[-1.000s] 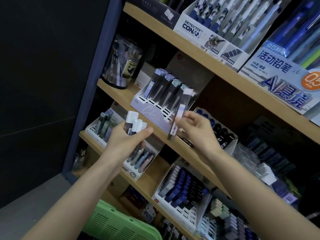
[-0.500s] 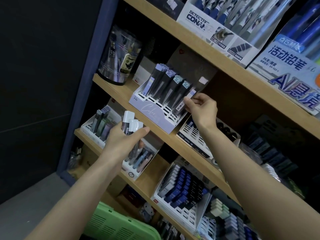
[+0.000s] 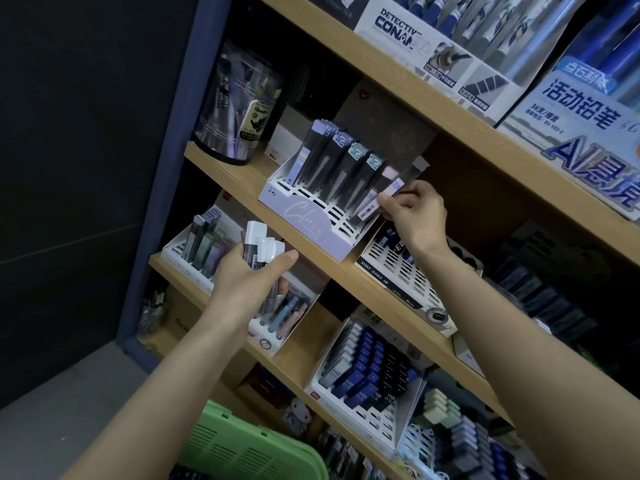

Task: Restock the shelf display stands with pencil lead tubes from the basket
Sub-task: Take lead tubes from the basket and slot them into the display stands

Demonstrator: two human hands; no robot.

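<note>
A lilac display stand (image 3: 304, 223) sits on the middle shelf and holds several dark lead tubes in its slots. My right hand (image 3: 414, 211) pinches a lead tube (image 3: 377, 199) with a pale label, its lower end down in the stand's rightmost column. My left hand (image 3: 249, 275) is lower and to the left, in front of the shelf edge. It grips a bundle of white-capped lead tubes (image 3: 261, 245) upright. The green basket (image 3: 249, 448) shows at the bottom, under my left forearm.
Wooden shelf boards (image 3: 377, 289) carry more stands: a white slotted one (image 3: 408, 285) under my right wrist, a blue-tube stand (image 3: 367, 379) below, a small stand (image 3: 194, 251) left. A clear tub (image 3: 235, 105) stands at the shelf's left end. Pen boxes (image 3: 433, 39) fill the top shelf.
My right hand carried one tube up from near my left hand and set its lower end into the lilac stand's right column. My left hand kept its bundle and barely moved.
</note>
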